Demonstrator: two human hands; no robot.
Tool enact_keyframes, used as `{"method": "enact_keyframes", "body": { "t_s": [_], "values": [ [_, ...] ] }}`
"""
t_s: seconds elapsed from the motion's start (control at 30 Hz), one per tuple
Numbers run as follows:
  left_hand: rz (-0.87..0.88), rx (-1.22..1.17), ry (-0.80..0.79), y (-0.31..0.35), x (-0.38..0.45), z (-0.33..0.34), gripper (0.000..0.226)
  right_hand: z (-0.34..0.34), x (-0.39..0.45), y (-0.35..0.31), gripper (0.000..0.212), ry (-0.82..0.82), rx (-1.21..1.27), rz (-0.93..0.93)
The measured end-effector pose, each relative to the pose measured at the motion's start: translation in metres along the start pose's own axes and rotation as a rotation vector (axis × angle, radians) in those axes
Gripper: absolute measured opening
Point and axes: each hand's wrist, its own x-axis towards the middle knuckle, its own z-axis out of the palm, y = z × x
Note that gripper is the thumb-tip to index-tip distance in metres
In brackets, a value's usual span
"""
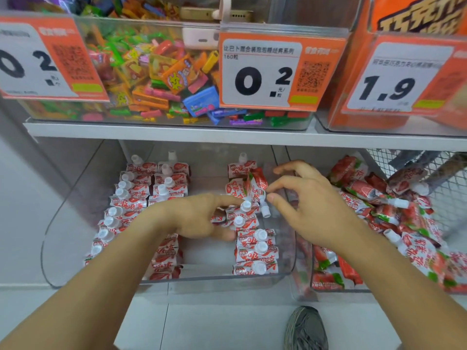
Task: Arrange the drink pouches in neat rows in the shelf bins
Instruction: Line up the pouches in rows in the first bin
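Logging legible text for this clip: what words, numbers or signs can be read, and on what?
"0.2": middle price tag, on the candy bin.
"160", beside Chinese print: same tag, top left.
"0 2": left price tag.
"1.9": right price tag, on the orange box.
QR codes, small print, drink pouches: too blurred to read.

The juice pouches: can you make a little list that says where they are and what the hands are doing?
neat rows: red-and-white pouches standing in lines in the clear bin
messy pile: loose pouches in the next bin, on the right
left hand: resting among the rows
right hand: open, fingers by a tilted pouch
shelf above: candy bin
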Motion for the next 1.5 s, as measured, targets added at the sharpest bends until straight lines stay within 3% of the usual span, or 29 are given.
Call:
{"method": "enact_keyframes", "body": {
  "t_s": [0.07,0.23,0.4,0.53,0.6,0.7,0.87,0.97,1.07,1.17,1.23,1.4,1.5],
  "values": [
    [-0.010,0.080,0.051,-0.003,0.004,0.003,0.068,0.000,0.000,0.001,0.017,-0.009,0.015,0.005],
    [0.018,-0.015,0.233,0.002,0.020,0.013,0.056,0.000,-0.001,0.000,0.016,-0.019,0.044,0.005],
    [0.028,-0.019,0.180,0.000,0.008,-0.006,0.051,0.002,0.001,0.004,0.013,0.017,0.084,-0.005],
    [0.204,-0.015,0.597,0.011,0.016,-0.021,0.029,0.005,-0.001,0.007,0.011,0.175,0.161,0.056],
    [0.283,0.105,0.585,0.022,0.036,-0.018,0.035,0.009,-0.003,0.008,0.011,0.236,0.192,0.055],
    [0.340,0.366,0.432,0.023,0.066,-0.017,0.047,0.012,-0.006,0.010,0.008,0.281,0.242,0.022],
    [0.317,0.651,0.498,0.016,0.065,-0.024,0.046,0.012,-0.006,0.011,0.006,0.252,0.241,0.027],
    [0.219,0.469,0.619,0.002,0.043,-0.024,0.039,0.012,-0.004,0.010,0.006,0.225,0.216,0.020],
    [0.015,0.227,0.832,-0.006,0.013,-0.022,0.034,0.012,-0.005,0.007,0.008,0.218,0.135,0.004],
    [-0.172,0.014,0.923,0.001,-0.018,-0.018,0.035,0.008,-0.003,0.000,0.017,0.223,0.002,-0.087],
    [-0.249,-0.151,0.924,0.007,-0.035,-0.014,0.031,0.001,0.006,-0.009,0.020,0.160,-0.053,-0.189],
    [-0.321,-0.423,0.994,0.010,-0.067,-0.001,0.026,-0.001,0.068,-0.041,0.034,-0.365,-0.261,-0.147],
    [-0.366,-0.485,1.044,0.002,-0.080,0.005,0.026,0.023,0.113,-0.044,0.041,-0.563,-0.114,-0.092]
  ]
}}
